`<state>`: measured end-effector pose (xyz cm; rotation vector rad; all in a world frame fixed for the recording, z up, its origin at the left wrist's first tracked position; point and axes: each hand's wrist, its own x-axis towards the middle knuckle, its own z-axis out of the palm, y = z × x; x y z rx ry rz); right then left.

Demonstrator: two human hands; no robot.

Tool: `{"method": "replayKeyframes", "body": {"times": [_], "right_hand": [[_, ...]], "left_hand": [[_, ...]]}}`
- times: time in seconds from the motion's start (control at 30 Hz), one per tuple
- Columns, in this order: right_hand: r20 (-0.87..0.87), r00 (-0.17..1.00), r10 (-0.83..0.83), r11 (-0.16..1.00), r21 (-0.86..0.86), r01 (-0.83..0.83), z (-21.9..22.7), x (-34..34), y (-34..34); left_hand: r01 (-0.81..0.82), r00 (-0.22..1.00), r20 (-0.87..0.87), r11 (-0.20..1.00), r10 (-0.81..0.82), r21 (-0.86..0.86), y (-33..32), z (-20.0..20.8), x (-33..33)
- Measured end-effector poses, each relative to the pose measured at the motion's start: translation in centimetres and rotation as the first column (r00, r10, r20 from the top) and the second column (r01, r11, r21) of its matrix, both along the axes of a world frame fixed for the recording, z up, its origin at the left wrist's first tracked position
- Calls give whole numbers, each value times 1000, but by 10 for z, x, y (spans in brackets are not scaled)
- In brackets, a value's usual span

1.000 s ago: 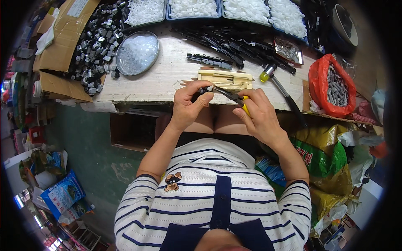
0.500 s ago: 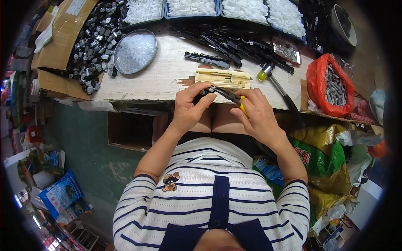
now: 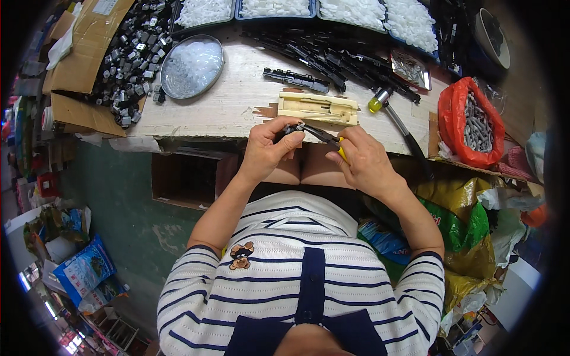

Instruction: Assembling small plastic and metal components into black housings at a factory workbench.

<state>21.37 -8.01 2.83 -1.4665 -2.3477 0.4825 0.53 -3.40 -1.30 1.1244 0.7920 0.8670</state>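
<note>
Facing scuffed pale worktop [image 3: 205, 118] over green floor [image 3: 119, 207]: left hand [image 3: 267, 148] pinching black part [image 3: 288, 130], right hand [image 3: 368, 161] curled round pliers [image 3: 322, 136]

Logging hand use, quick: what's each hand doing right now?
Left hand: closed, pinching a small dark part between thumb and fingers.
Right hand: closed, holding the yellow-handled pliers.

Small assembly workshop, by the look of it: worn workbench [image 3: 237, 113], trays [image 3: 275, 16] of white parts [image 3: 275, 6], open carton [image 3: 83, 59] of black-and-grey pieces [image 3: 127, 62], red bag [image 3: 452, 127] of grey pieces [image 3: 477, 126], hammer [image 3: 399, 123], pliers [image 3: 322, 136].
</note>
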Motion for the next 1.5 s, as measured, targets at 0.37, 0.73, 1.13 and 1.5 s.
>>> {"method": "replayKeyframes", "body": {"times": [0.37, 0.73, 1.13, 1.5], "right_hand": [[-49, 937, -347, 917, 193, 349, 2, 44, 13], [180, 716, -675, 726, 334, 601, -49, 154, 10], [-23, 738, -675, 698, 303, 648, -65, 160, 38], [271, 624, -733, 658, 513, 551, -102, 218, 24]], "left_hand": [[209, -155, -985, 972, -79, -111, -38, -61, -148], [-318, 429, -504, 647, 750, 693, 98, -22, -191], [-279, 238, -453, 508, 859, 815, 113, -35, -208], [-393, 231, -335, 403, 913, 827, 92, -38, -186]]}}
